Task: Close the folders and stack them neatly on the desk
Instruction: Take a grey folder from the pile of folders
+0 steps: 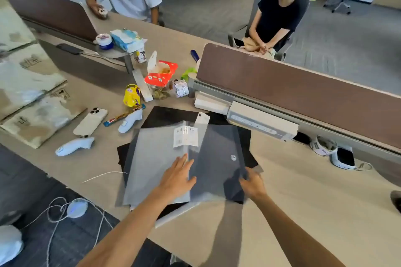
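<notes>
Translucent folders [160,158], label [186,137] inside

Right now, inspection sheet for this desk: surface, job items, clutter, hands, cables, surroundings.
Surface: beige desk, crowded on its left half.
Job's things: translucent folders overlapping, askew on black folders; snap button visible.
Clutter: phone, two white controllers, snack bags, candy bar.
Grippers: left hand flat on the folders; right hand gripping a flap edge.
Cables: white cord on desk.
Surroundings: brown partition, two seated people beyond.
</notes>
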Demonstrator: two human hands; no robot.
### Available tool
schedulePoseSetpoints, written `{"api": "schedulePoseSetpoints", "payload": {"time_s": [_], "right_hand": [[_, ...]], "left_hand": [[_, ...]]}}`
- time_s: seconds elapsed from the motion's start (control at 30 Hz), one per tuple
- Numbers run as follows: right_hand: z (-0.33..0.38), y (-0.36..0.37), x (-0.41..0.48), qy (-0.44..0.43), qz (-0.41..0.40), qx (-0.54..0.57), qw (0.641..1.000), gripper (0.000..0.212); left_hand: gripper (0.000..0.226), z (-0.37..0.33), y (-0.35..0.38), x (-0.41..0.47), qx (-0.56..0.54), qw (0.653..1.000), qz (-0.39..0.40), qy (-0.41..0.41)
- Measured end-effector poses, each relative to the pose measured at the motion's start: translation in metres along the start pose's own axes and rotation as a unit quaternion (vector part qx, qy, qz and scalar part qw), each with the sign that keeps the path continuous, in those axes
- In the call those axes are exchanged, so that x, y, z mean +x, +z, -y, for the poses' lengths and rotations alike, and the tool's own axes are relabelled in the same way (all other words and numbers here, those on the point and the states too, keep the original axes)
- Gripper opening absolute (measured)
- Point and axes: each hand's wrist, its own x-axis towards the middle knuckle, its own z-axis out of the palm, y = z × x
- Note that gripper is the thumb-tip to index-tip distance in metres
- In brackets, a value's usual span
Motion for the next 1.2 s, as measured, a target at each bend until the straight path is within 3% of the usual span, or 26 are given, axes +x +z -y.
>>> {"api": "schedulePoseSetpoints", "payload": {"time_s": [0.13, 0.27, 0.4, 0.5, 0.57, 0.67, 0.77, 0.83, 1.2], "right_hand": [[-0.022, 0.016, -0.001, 0.088, 0.014, -0.023, 0.996, 0.058], [-0.016, 0.016, -0.002, 0.079, 0.016, -0.024, 0.996, 0.063], [-0.025, 0.016, 0.017, 0.123, -0.010, 0.094, 0.988, 0.051], [-0.018, 0.012, 0.015, 0.152, -0.054, 0.215, 0.963, 0.029], [-0.016, 0.010, 0.014, 0.151, -0.060, 0.231, 0.959, 0.017], [-0.009, 0.009, 0.008, 0.119, 0.010, 0.213, 0.970, 0.017], [-0.010, 0.005, 0.007, 0.056, 0.027, 0.152, 0.986, 0.003], [-0.010, -0.003, 0.004, 0.026, 0.037, 0.119, 0.992, 0.007], [0.017, -0.082, -0.036, -0.147, 0.114, 0.210, 0.960, 0.017]], "left_hand": [[0.069, 0.013, 0.010, 0.011, 0.048, 0.996, 0.067, 0.018], [0.066, 0.025, 0.016, 0.024, 0.096, 0.991, 0.084, 0.041], [0.065, 0.030, 0.025, 0.028, 0.100, 0.990, 0.088, 0.050], [0.064, 0.035, 0.027, 0.031, 0.087, 0.991, 0.089, 0.047], [0.063, 0.035, 0.024, 0.032, 0.090, 0.990, 0.096, 0.050], [0.062, 0.033, 0.020, 0.031, 0.080, 0.991, 0.102, 0.042], [0.060, 0.028, 0.015, 0.029, 0.069, 0.992, 0.105, 0.030], [0.060, 0.022, 0.011, 0.026, 0.054, 0.993, 0.105, 0.014], [0.057, -0.040, -0.003, -0.022, -0.067, 0.993, 0.005, -0.096]]}}
